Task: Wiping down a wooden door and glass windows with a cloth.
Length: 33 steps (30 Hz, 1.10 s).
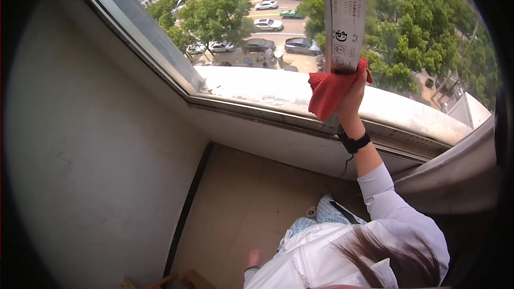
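Note:
My right hand (352, 95) grips a red textured cloth (326, 93) and presses it around the vertical metal stile (346, 16) of a sliding window. Printed writing and marks cover the inner face of this stile. A black band circles my right wrist. Below the cloth, the stile's foot meets the metal window track (281, 117). My left hand (255, 257) hangs low by my side, over the floor. It is small and blurred, with a dark band at its wrist, and its fingers cannot be made out.
A pale wall (92, 136) rises at left, with a dark skirting strip (188, 208) along the tiled floor (241, 192). A grey curtain (445, 180) hangs at right. Wooden pieces (196, 280) lie at the bottom edge. Outside is a white ledge (257, 82) above a street with trees and cars.

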Tool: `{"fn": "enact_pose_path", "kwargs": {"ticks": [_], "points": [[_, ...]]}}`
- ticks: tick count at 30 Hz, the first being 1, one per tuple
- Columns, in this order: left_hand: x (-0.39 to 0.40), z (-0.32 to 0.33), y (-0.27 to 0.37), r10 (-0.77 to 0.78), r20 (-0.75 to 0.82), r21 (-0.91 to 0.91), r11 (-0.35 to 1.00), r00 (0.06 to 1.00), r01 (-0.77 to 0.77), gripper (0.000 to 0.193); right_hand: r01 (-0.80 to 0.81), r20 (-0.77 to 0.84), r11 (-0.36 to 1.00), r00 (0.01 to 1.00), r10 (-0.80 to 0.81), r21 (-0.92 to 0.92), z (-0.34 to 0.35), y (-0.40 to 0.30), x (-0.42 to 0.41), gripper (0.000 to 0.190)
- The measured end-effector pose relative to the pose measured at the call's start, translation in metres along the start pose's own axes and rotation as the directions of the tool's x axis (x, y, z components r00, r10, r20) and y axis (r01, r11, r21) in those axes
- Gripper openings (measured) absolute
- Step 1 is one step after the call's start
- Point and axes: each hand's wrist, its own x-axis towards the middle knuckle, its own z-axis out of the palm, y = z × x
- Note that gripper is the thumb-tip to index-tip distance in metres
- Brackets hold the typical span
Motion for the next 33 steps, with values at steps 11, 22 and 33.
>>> {"fn": "enact_pose_path", "kwargs": {"ticks": [11, 22, 33], "points": [[0.006, 0.009, -0.06, 0.073, 0.294, 0.473, 0.855, 0.953, -0.211, 0.027, 0.106, 0.058, 0.992, 0.993, -0.102, -0.07, -0.011, 0.022, -0.066, 0.057], [-0.062, 0.134, 0.351, 0.657, 0.212, 0.067, 0.728, 0.723, -0.682, 0.02, -0.414, 0.249, 0.891, 0.897, 0.364, 0.189, -0.025, 0.025, -0.069, 0.049], [-0.143, 0.308, 0.455, 0.693, 0.66, -0.428, 0.665, 0.291, -0.612, 0.035, -0.192, 0.42, 0.911, 0.84, 0.344, -0.364, -0.059, 0.003, -0.052, 0.056]]}}
